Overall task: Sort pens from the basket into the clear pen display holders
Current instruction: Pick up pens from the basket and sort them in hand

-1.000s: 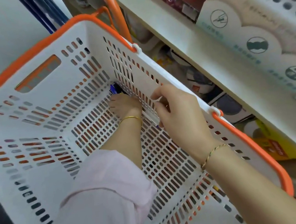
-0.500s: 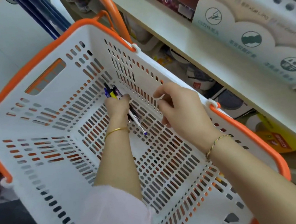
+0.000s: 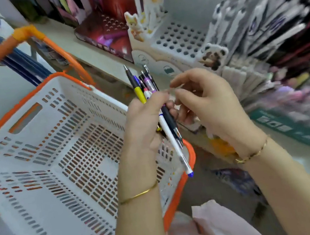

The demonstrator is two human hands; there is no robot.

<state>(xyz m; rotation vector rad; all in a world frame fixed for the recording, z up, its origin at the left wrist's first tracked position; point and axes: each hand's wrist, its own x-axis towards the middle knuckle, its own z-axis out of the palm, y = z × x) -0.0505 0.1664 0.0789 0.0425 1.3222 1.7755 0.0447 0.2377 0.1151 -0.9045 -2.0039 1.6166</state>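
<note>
Head view, and the left hand (image 3: 143,123) is up above the right rim of the white and orange basket (image 3: 39,148), its fingers (image 3: 159,98) wrapped round a mixed bundle of pens (image 3: 153,101). That bunched grip looks deliberate: it parks the whole lot in one fist so the other hand can work on them one at a time. The right hand (image 3: 209,104) sits just to the right, nearly touching, thumb and forefinger closing towards each other at the top of the bundle; whether they already pinch a pen I cannot tell, the area is blurred and something pale and see-through sits between them. The long axis of the pens runs steeply from near-right to far-left, tips or clickers fanned up and away toward the shelf, with a yellow-banded black pen (image 3: 137,87) leading and a purple one (image 3: 149,83) beside it. One white pen with a blue end (image 3: 174,144) hangs well below the fist, pointing down and toward the person. Beyond the hands on the shelf stands a white holder with rows of round holes (image 3: 176,40); further right the stock is smeared by motion, so no clear display holder can be picked out. The basket floor looks bare of pens from here.
</note>
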